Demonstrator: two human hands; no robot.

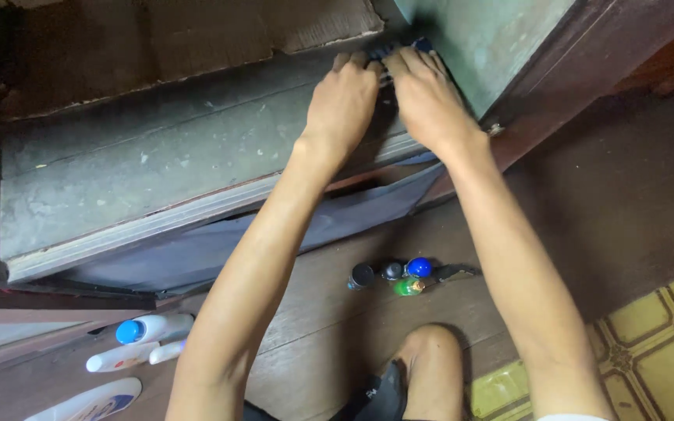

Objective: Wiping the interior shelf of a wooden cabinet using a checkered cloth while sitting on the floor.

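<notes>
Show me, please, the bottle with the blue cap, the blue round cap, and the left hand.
bottle with the blue cap [154, 328], head view, white body.
blue round cap [419, 267], head view, top.
left hand [342, 105], head view, back of hand.

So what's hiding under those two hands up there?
A dark blue ridged thing peeks out past the fingertips of the left hand and right hand. The rest is covered, so I can't tell what it is.

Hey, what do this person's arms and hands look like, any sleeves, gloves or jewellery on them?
Both arms are bare from the hands up to near the shoulders. The left hand and right hand wear no gloves, and no rings, watch or bracelet show. At the bottom edge, a sliver of white sleeve appears at the top of the right arm. No sleeve shows on the left arm.
</notes>
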